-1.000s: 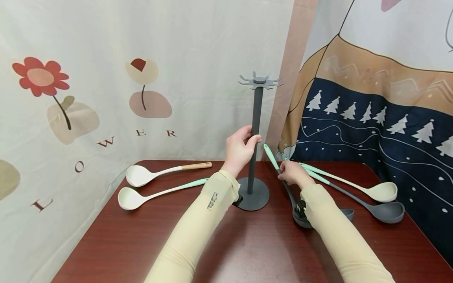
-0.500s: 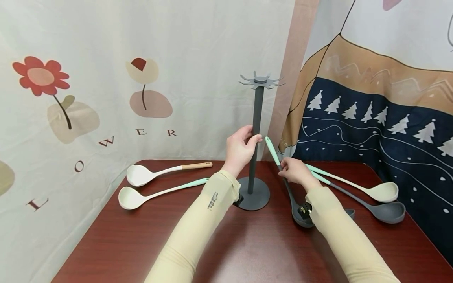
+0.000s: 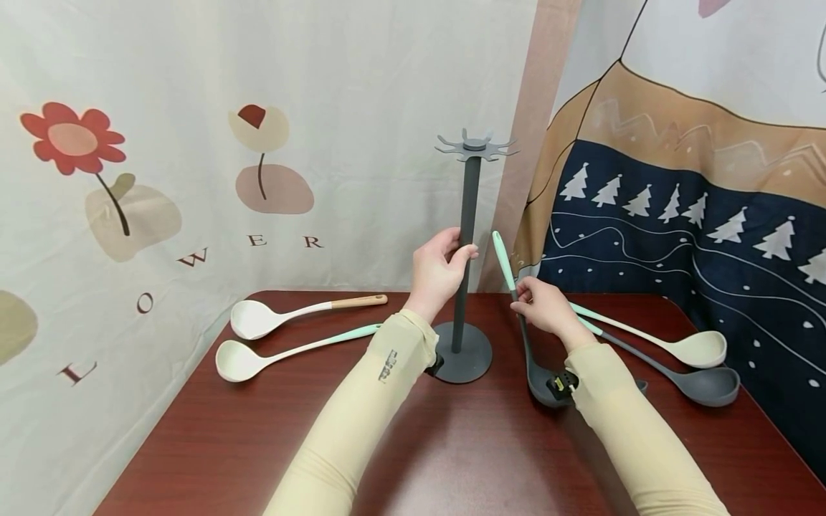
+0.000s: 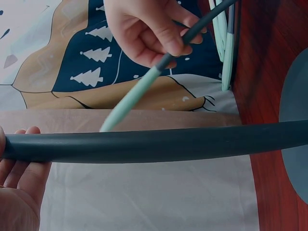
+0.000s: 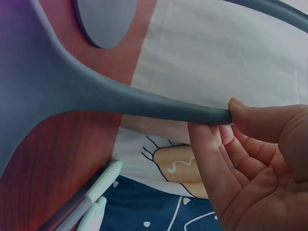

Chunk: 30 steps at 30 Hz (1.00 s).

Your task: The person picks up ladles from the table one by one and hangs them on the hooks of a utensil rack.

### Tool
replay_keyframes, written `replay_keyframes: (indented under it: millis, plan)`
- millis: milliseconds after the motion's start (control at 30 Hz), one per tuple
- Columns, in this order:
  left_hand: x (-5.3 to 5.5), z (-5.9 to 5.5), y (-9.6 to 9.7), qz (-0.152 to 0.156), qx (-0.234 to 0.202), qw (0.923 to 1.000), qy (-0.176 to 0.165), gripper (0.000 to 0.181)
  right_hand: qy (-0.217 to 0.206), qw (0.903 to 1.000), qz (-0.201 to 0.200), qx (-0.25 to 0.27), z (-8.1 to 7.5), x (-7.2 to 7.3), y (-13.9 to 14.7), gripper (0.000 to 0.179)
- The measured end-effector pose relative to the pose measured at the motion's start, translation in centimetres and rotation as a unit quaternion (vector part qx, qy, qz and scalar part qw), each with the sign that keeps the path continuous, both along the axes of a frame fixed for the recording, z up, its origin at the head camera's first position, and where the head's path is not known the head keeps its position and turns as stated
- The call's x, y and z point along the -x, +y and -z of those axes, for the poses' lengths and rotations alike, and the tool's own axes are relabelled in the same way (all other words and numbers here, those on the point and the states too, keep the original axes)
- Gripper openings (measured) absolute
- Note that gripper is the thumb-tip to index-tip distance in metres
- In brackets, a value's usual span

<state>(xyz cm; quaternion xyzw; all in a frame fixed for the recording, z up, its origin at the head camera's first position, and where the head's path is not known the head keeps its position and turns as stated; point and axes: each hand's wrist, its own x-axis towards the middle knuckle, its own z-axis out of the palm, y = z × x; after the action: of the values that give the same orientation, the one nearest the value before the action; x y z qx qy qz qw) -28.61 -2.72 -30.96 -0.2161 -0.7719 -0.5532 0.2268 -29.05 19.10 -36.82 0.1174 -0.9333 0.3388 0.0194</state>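
Note:
My left hand (image 3: 439,272) grips the post of a dark grey utensil stand (image 3: 471,193) about midway up, thumb in front. At its top a ring of flat hooks (image 3: 475,148) spreads outward, with nothing hanging on it. My right hand (image 3: 545,308) pinches the shaft of a grey ladle (image 3: 525,344) just below its mint-green grip. That ladle leans upright with its bowl low over the table, partly behind the wrist camera. In the left wrist view, its mint grip (image 4: 132,98) points toward the post. The right wrist view shows thumb and fingertips pinching the ladle's shaft (image 5: 159,106).
On the table's left lie a white ladle with a wooden grip (image 3: 258,319) and a white ladle with a mint grip (image 3: 241,360). To the right lie another white ladle (image 3: 700,349) and a grey ladle (image 3: 710,387). A grey edge (image 3: 642,385) peeks from behind the right sleeve. Printed curtains stand behind.
My right hand has moved slightly up and right, raising the ladle's mint grip and bringing the ladle more upright. My left hand has stayed on the post.

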Motion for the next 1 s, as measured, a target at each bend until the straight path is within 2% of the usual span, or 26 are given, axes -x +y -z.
replay_keyframes:
  millis: [233, 633, 1000]
  plan:
    - [0.0, 0.1, 0.1, 0.0, -0.004, 1.0, 0.004, 0.015, 0.011, 0.9999, 0.003, 0.01, -0.3, -0.2, 0.2, 0.023]
    - [0.0, 0.1, 0.0, 0.002, -0.007, 0.9999, -0.008, 0.016, 0.075, 0.9957, 0.011, 0.053, -0.9, -0.7, 0.2, 0.022]
    - [0.0, 0.0, 0.1, 0.001, -0.006, 0.9998, -0.021, 0.016, 0.117, 0.9899, 0.004, 0.08, -2.6, -1.1, -0.1, 0.022]
